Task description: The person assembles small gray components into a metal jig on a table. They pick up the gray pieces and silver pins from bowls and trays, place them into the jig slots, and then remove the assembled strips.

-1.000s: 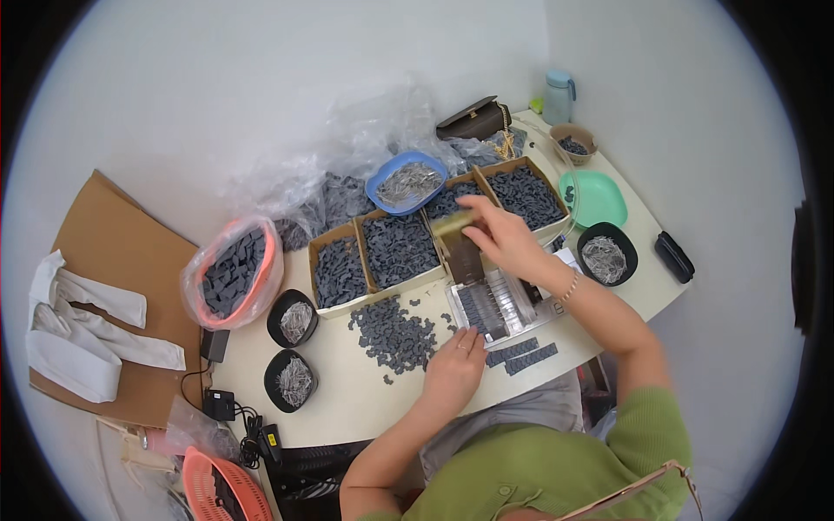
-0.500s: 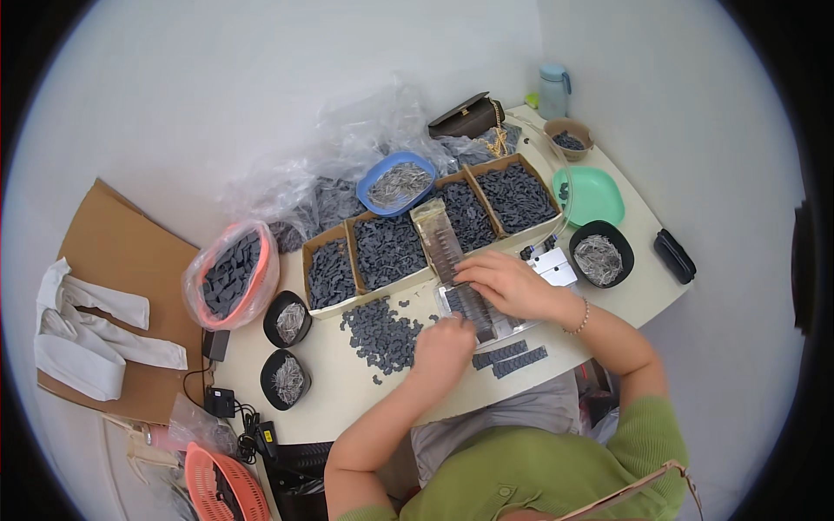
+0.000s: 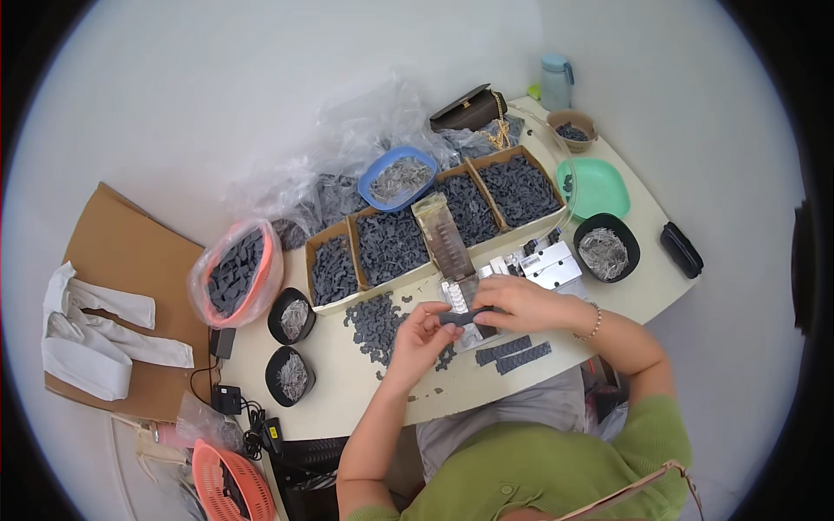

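Note:
My left hand [image 3: 419, 337] and my right hand [image 3: 525, 304] pinch a dark grey strip [image 3: 460, 319] from its two ends, fingers closed. It hangs just over the near end of a metal fixture [image 3: 455, 297]; how far it is lifted I cannot tell. A clear ribbed cover [image 3: 447, 243] leans from the fixture toward the cardboard trays. By my left hand lies a loose pile of small dark grey parts [image 3: 375, 326]. Two dark strips [image 3: 514, 353] made of joined pieces lie on the table, nearer to me than my right hand.
Partitioned cardboard trays [image 3: 332, 303] hold many grey parts. A blue bowl [image 3: 368, 193] and black bowls [image 3: 632, 249] contain thin metal pins. Right of the fixture is a silver block [image 3: 554, 266]. A green dish [image 3: 605, 192] and a black case [image 3: 682, 250] lie at the right.
My hands have come together over the fixture's near end and now hold a dark strip between them. Silver fixture parts that were covered by dark pieces now show.

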Motion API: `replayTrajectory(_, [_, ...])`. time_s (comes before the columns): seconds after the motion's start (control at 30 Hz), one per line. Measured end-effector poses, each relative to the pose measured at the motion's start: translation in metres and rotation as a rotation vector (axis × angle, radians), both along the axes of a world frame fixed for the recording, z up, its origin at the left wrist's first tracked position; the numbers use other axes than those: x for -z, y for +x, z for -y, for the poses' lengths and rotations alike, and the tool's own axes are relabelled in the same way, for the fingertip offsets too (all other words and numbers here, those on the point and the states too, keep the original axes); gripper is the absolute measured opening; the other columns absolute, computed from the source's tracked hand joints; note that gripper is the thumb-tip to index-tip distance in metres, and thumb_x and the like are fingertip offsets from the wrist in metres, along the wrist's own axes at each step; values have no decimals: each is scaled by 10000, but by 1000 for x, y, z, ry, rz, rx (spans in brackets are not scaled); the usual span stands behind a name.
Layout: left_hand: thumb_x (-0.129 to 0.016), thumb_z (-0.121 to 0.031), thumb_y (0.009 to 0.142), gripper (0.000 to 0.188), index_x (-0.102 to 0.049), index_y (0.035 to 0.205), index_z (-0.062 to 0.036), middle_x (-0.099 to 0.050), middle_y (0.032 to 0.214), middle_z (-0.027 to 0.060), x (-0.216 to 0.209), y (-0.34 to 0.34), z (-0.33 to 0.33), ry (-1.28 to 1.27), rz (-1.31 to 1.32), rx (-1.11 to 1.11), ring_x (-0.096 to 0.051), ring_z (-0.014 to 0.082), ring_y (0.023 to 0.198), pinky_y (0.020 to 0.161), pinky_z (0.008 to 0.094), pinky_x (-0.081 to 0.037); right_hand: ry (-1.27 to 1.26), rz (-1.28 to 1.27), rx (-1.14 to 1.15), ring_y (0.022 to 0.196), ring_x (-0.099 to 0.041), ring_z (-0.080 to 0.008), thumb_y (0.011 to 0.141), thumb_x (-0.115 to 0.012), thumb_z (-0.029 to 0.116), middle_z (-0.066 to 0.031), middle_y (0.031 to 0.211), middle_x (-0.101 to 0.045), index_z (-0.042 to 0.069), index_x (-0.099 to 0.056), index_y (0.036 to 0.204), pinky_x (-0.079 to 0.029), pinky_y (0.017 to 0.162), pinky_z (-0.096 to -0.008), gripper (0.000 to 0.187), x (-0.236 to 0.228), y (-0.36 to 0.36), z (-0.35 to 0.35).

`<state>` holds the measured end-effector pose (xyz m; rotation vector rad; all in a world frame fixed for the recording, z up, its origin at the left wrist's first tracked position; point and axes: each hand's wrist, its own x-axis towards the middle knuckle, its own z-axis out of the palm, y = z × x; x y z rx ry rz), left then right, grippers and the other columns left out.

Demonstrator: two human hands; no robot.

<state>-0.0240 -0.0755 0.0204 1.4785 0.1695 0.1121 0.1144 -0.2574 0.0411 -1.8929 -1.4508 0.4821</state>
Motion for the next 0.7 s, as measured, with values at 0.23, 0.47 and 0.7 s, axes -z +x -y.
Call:
replayTrajectory(0.23, [-675,-89,806,108,-661,910,-64,-608,835,23,9,4,13,928,256,-20,-548,210,842,766,335,-409,33,275,55,880,-551,-235,837,-652,219,-46,848,-590,101,-630,914,-379,787,-372,143,18,-13,17])
replayTrajectory(0.47, [-672,-114,804,91,-673,885,-74,-593,839,42,12,2,15,896,164,50,-512,226,878,823,350,-324,188,479,155,844,-531,-207,796,-680,190,-13,813,-570,113,-634,865,-355,805,-351,113,32,-27,14])
replayTrajectory(0.7, [-657,-116,824,95,-662,911,-77,-581,812,36,18,5,16,946,182,19,-507,215,859,808,350,-295,205,446,173,864,-532,-200,799,-674,147,-10,826,-582,101,-651,904,-355,835,-360,117,36,-26,17])
